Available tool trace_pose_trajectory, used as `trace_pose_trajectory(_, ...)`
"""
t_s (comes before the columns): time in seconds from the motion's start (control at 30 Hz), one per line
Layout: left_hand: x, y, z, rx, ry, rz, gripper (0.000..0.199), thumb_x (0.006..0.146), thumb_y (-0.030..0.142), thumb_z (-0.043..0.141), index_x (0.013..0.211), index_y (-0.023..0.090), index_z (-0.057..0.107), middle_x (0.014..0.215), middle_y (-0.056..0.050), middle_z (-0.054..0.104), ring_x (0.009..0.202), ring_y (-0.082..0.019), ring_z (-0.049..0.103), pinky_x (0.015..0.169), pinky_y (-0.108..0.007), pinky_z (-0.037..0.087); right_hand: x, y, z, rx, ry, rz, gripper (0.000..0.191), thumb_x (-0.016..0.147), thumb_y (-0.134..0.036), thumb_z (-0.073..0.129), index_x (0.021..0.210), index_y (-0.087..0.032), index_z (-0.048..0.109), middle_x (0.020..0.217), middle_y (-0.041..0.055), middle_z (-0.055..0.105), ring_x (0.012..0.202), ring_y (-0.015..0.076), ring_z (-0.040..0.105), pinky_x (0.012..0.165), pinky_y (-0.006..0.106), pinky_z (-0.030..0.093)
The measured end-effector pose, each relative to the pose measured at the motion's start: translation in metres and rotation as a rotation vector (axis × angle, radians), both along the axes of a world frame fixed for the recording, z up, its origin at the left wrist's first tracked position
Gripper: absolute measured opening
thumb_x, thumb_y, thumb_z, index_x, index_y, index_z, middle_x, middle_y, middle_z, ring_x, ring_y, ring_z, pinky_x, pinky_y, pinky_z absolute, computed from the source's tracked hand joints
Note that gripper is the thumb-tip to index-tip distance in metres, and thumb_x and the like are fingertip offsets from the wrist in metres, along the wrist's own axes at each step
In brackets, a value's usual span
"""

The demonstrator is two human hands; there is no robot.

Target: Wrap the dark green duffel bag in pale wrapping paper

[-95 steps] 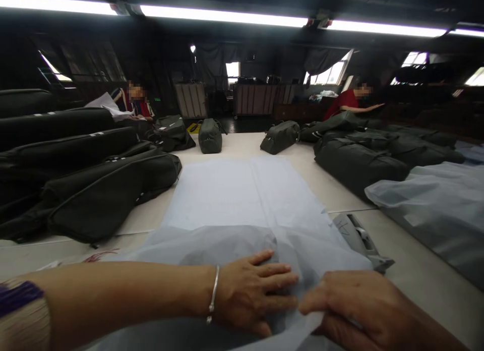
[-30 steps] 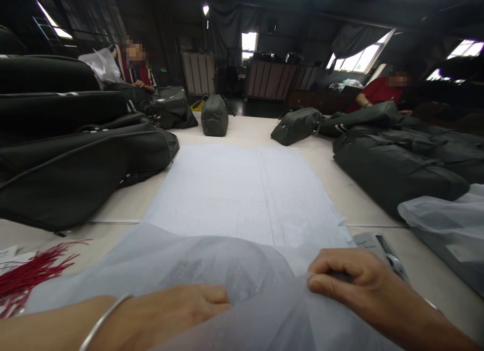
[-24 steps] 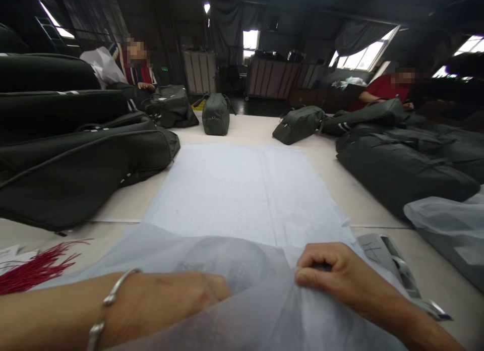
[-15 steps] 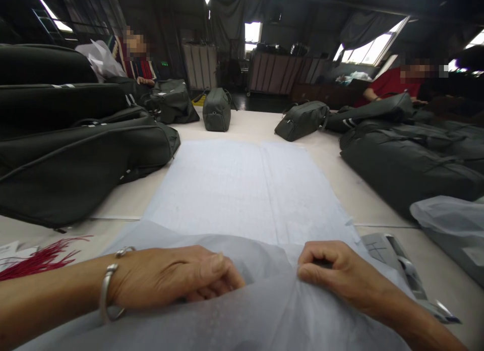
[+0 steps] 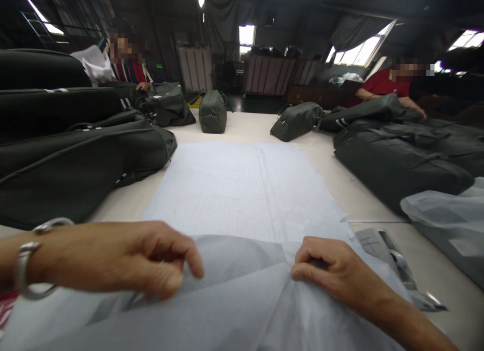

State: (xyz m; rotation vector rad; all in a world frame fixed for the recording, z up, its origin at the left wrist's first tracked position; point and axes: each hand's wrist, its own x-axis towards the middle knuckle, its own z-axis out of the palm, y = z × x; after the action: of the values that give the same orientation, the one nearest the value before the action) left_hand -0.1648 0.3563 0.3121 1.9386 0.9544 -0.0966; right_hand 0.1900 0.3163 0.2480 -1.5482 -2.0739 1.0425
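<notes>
A translucent plastic bag (image 5: 227, 310) spreads across the near side of the table, its folds running toward me. My right hand (image 5: 325, 262) is closed, thumb and forefinger pinching the plastic near its upper edge. My left hand (image 5: 124, 260), with metal bangles on the wrist, hovers over the left part of the plastic. Its thumb and forefinger are apart, and nothing shows between them; the other fingers are partly hidden. Beyond the plastic lies a flat pale sheet (image 5: 212, 184) with a lengthwise crease.
Dark green bags are piled at left (image 5: 75, 164) and right (image 5: 397, 164). Two small dark bags, left (image 5: 212, 114) and right (image 5: 297, 121), stand farther back. A grey tape dispenser (image 5: 393, 255) lies near my right forearm. Two people sit across the table (image 5: 249, 124).
My left hand has moved left, away from my right hand, and its thumb and forefinger have parted. My right hand still pinches the plastic. The view has shifted slightly.
</notes>
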Motion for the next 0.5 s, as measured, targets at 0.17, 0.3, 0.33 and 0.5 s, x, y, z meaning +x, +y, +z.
trace_pose_trajectory(0.17, 0.081, 0.055, -0.013, 0.303, -0.026, -0.278, 0.054, 0.095, 0.039, 0.048, 0.143, 0.017, 0.041, 0.154, -0.012, 0.034, 0.142, -0.026, 0.029, 0.116, -0.044, 0.024, 0.005, -0.011, 0.021, 0.293, 0.012, 0.107, 0.023, 0.088, -0.037, 0.063, 0.069, -0.024, 0.067, 0.063, -0.0028, 0.062, 0.058, 0.0092, 0.058, 0.054, 0.02, 0.042)
trace_pose_trajectory(0.3, 0.147, 0.055, -0.051, 0.11, -0.094, -0.487, 0.061, 0.098, 0.042, 0.038, 0.145, 0.004, 0.034, 0.154, -0.019, 0.033, 0.144, -0.025, 0.027, 0.119, -0.038, 0.02, 0.005, -0.016, 0.033, 0.364, 0.006, 0.127, 0.021, 0.087, -0.036, 0.066, 0.07, -0.025, 0.067, 0.062, -0.0034, 0.062, 0.055, 0.0086, 0.059, 0.052, 0.019, 0.044)
trace_pose_trajectory(0.33, 0.157, 0.049, -0.056, 0.046, -0.127, -0.555, 0.058, 0.099, 0.04, 0.036, 0.144, 0.003, 0.037, 0.15, -0.019, 0.039, 0.141, -0.025, 0.034, 0.117, -0.035, 0.024, 0.004, -0.017, 0.034, 0.373, 0.004, 0.121, 0.02, 0.087, -0.037, 0.066, 0.07, -0.025, 0.067, 0.062, -0.0032, 0.063, 0.055, 0.0087, 0.059, 0.052, 0.019, 0.044)
trace_pose_trajectory(0.5, 0.157, 0.016, -0.057, 0.071, -0.316, -0.703, 0.054, 0.092, 0.036, 0.048, 0.139, 0.01, 0.044, 0.144, -0.016, 0.047, 0.13, -0.027, 0.048, 0.107, -0.034, 0.041, 0.004, -0.021, 0.029, 0.355, 0.015, 0.101, 0.021, 0.087, -0.037, 0.066, 0.07, -0.025, 0.068, 0.062, -0.0028, 0.062, 0.056, 0.0089, 0.059, 0.052, 0.019, 0.043)
